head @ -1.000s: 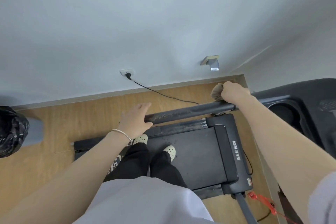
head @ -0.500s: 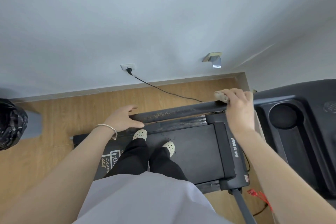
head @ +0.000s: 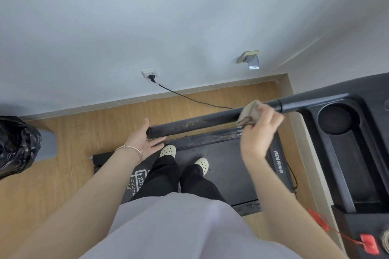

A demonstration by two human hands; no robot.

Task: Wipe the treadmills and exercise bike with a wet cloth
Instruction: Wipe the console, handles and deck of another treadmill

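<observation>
Right hand grips a bunched beige cloth pressed against the black treadmill handrail near its console end. Left hand, fingers extended, rests open against the handrail's free end. The person stands on the treadmill belt.

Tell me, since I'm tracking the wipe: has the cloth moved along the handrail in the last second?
Yes. The cloth in the right hand slid along the handrail toward its free end, away from the console.
</observation>
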